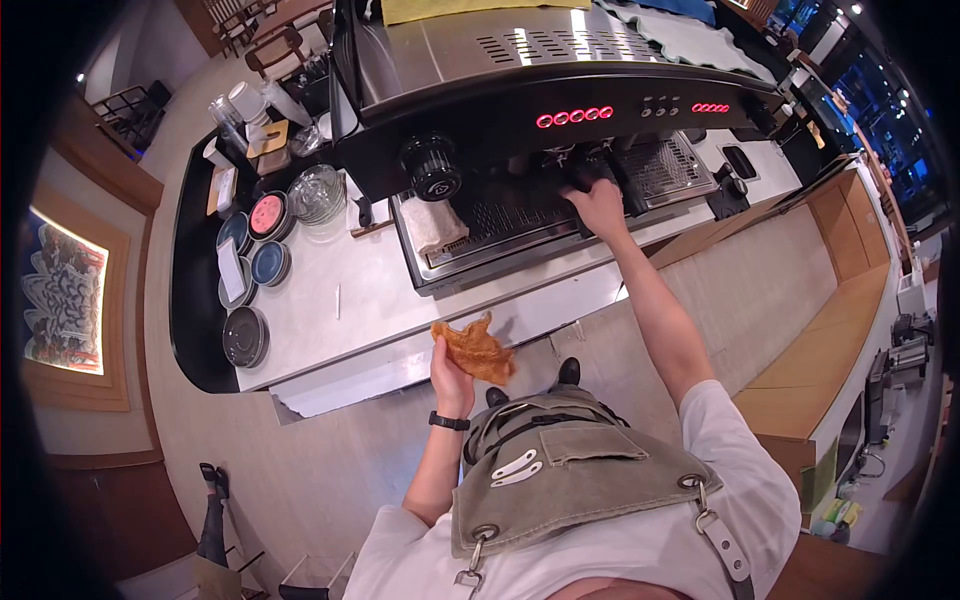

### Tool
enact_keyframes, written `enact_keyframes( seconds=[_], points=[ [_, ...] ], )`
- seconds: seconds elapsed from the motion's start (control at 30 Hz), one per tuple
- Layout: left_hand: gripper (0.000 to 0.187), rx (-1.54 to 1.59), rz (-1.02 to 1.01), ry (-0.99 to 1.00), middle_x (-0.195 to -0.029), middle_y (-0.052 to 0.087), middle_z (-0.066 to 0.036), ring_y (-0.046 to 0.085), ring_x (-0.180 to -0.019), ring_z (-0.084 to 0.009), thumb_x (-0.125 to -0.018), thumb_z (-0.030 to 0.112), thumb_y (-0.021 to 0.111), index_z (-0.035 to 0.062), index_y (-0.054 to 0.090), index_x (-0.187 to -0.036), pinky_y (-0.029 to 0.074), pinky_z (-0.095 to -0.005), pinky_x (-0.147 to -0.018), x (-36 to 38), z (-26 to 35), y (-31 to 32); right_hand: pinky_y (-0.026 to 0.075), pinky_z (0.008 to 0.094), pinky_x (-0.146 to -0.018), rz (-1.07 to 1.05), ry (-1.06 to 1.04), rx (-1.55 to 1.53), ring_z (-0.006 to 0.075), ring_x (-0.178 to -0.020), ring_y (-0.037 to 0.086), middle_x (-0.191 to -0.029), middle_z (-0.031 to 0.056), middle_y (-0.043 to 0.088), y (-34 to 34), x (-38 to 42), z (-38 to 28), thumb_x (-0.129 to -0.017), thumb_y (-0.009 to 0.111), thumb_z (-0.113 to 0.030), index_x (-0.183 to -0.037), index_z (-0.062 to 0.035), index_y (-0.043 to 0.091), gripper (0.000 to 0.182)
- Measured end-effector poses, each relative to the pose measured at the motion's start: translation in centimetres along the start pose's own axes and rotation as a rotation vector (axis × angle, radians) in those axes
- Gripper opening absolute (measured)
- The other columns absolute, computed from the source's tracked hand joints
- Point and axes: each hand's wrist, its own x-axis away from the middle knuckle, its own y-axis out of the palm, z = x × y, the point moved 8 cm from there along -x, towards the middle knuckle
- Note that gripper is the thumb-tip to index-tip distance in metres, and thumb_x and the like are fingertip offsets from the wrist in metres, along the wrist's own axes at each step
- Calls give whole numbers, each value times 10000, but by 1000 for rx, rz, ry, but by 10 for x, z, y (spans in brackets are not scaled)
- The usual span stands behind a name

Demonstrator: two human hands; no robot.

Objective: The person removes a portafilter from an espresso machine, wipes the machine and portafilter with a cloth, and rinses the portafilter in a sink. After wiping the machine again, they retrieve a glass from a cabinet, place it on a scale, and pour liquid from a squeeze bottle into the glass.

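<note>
An orange-brown cloth [474, 348] hangs crumpled from my left hand [451, 381], pinched between thumb and fingers in front of the counter edge. My right hand [598, 208] reaches under the front of a large espresso machine [480, 100], above its black drip tray [510, 212]. Its fingers look curled at the dark parts below the lit buttons; what they grip is too dark to make out. Just right of that hand a black handle [632, 190] points toward me. A folded pale cloth [434, 226] lies on the left end of the drip tray, below a black knob [431, 166].
Stacked saucers [245, 336], blue bowls [269, 263] and glass plates [316, 194] stand on the left of the white counter [345, 325]. Paper cups [248, 103] are behind them. A black tamper [733, 184] sits right of the machine. Wooden shelving [815, 350] runs along my right.
</note>
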Motion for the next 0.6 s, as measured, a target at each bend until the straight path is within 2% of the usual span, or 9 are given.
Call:
enact_keyframes(
  seconds=[0.13, 0.27, 0.37, 0.43, 0.47, 0.5, 0.53, 0.6],
  points=[
    [303, -175, 2, 13, -1253, 627, -37, 586, -1199, -189, -1001, 209, 657, 85, 564, -1261, 465, -393, -1033, -8, -1, 8, 521, 492, -944, 29, -41, 15, 432, -1084, 667, -1078, 269, 716, -1, -7, -9, -810, 749, -378, -1164, -25, 726, 501],
    [360, -149, -72, -34, -1286, 618, -86, 573, -1249, -237, -944, 67, 621, 34, 528, -1290, 459, -429, -1082, -12, -6, 25, 519, 501, -945, 31, -60, 11, 447, -1105, 650, -1094, 280, 707, 0, -9, -14, -820, 743, -406, -1182, -45, 716, 511],
    [457, -63, -133, -70, -1326, 608, -132, 562, -1291, -290, -875, -51, 540, -10, 507, -1329, 453, -454, -1111, -13, -10, 49, 537, 450, -888, 93, -111, 122, 401, -1028, 681, -1085, 231, 716, -10, 3, -23, -842, 764, -334, -1230, -40, 682, 494],
    [504, 52, -140, -113, -1332, 614, -153, 581, -1276, -313, -828, -114, 482, -38, 523, -1325, 475, -451, -1095, -17, -21, 62, 533, 397, -843, 262, -255, -98, 328, -944, 669, -1050, 170, 697, -42, 50, -52, -860, 771, -256, -1259, -36, 649, 472],
    [502, 57, -148, -123, -1360, 606, -168, 555, -1311, -333, -835, -77, 472, -60, 519, -1335, 432, -479, -1134, -18, -27, 71, 532, 371, -821, 346, -326, -206, 291, -901, 663, -1033, 139, 687, -56, 82, -59, -868, 775, -218, -1273, -34, 632, 467],
    [499, 87, -171, -176, -1372, 600, -169, 548, -1320, -333, -841, -62, 478, -63, 517, -1338, 417, -480, -1145, -23, -39, 76, 504, 309, -783, 289, -335, -277, 192, -853, 588, -1007, 69, 625, -50, 114, -46, -876, 772, -121, -1274, -34, 600, 442],
    [497, 119, -188, -232, -1383, 594, -171, 540, -1328, -333, -846, -46, 484, -67, 516, -1342, 403, -480, -1156, -29, -54, 77, 496, 321, -830, 218, -248, -446, 178, -933, 592, -1081, 83, 625, -32, 144, -16, -894, 776, -175, -1302, -42, 571, 476],
    [488, 106, -228, -293, -1396, 590, -167, 523, -1346, -328, -865, 5, 494, -56, 520, -1348, 359, -471, -1184, -34, -83, 93, 498, 361, -931, 69, 202, -841, 191, -1083, 596, -1187, 95, 613, 23, 193, 53, -916, 771, -270, -1335, -32, 532, 538]
  ],
)
